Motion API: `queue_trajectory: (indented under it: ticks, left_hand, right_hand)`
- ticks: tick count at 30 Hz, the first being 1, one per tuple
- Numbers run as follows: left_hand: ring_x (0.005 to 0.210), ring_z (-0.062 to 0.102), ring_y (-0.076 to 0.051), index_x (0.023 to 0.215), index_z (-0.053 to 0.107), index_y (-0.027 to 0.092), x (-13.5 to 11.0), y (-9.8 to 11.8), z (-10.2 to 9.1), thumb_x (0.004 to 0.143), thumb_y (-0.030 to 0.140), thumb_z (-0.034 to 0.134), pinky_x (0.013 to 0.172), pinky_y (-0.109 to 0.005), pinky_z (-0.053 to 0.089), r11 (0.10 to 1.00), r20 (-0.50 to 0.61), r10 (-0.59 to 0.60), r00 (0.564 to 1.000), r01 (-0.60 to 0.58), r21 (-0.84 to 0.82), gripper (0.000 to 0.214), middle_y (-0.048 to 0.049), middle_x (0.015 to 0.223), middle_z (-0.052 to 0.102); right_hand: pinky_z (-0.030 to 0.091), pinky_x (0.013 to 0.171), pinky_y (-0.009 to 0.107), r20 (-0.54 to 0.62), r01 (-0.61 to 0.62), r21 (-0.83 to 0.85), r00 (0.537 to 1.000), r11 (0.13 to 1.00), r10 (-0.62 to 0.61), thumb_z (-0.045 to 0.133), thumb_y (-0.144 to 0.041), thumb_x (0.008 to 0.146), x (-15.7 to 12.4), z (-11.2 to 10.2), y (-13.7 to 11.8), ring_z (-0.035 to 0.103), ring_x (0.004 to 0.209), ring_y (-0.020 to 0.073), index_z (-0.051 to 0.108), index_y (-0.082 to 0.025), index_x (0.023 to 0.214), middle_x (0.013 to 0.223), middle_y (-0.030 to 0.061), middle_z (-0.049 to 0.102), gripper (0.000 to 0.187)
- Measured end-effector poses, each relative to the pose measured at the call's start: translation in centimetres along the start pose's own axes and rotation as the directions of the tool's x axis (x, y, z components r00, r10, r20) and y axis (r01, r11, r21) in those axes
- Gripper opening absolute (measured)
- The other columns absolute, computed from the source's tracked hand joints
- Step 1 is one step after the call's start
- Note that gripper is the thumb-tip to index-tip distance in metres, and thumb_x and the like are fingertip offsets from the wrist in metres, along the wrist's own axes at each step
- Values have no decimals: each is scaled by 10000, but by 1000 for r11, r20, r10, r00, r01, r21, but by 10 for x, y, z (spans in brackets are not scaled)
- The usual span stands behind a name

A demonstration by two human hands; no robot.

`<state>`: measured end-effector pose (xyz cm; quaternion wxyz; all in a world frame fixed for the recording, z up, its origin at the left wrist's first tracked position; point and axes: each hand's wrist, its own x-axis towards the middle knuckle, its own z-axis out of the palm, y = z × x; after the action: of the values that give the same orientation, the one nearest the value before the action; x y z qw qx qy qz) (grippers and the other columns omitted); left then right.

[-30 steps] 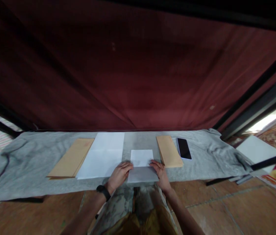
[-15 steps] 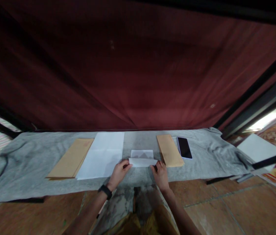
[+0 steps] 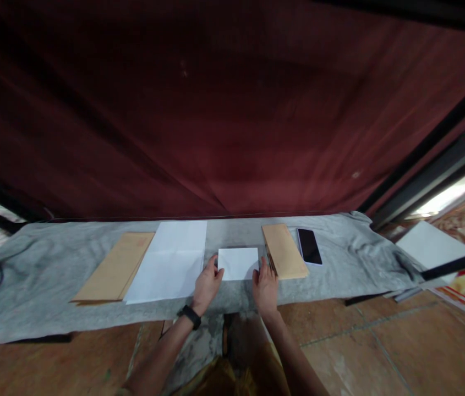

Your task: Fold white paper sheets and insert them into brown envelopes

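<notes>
Folded paper (image 3: 238,263) now flat between left hand (image 3: 207,283) and right hand (image 3: 265,286)

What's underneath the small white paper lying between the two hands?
The small white paper lies on the grey cloth, which shows all round it. The left hand and right hand touch its side edges. Anything directly beneath it is covered.

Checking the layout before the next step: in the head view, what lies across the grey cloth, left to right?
Flat brown envelope, large white sheet, left hand, folded white paper, right hand, brown envelope pile, black phone.
</notes>
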<state>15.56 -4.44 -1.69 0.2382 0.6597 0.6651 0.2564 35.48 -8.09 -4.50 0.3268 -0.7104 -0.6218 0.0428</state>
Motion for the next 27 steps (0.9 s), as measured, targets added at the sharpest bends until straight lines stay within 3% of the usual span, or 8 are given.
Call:
queue_trajectory:
  ticks: [6,16,21,27]
  left_hand:
    - [865,697,-209,1441,433,142,-1,9,0,941,219,534,731,-287,475,987,33,-13,999,7,163,516,-77,959,724]
    - [913,697,-202,1371,530,180,3,4,2,955,238,544,782,-280,488,968,61,8,998,-23,251,421,-88,1014,734]
    - [938,692,-204,1331,570,193,4,3,3,958,231,537,813,-290,491,967,91,20,996,-43,252,377,-91,1046,737]
    - [1010,662,-233,1281,606,194,-4,5,7,959,196,504,905,-344,495,952,24,132,991,-134,274,338,-100,1079,722]
  right_hand:
    - [375,981,453,10,-23,-85,1000,996,24,371,-205,970,0,0,-5,570,1090,320,373,-117,1501,1136,175,660,539]
    - [390,954,461,-13,-13,-87,1000,996,12,380,-189,959,-3,-1,-6,548,1025,302,400,-160,1502,1054,141,609,544]
    - [393,960,460,6,36,-95,999,995,-36,390,-174,965,-5,-2,-4,536,1112,299,473,-239,1461,1210,155,574,507]
    - [374,979,480,69,47,-98,997,994,-40,419,-171,962,-7,-1,-1,529,1139,315,576,-247,1377,1332,163,555,450]
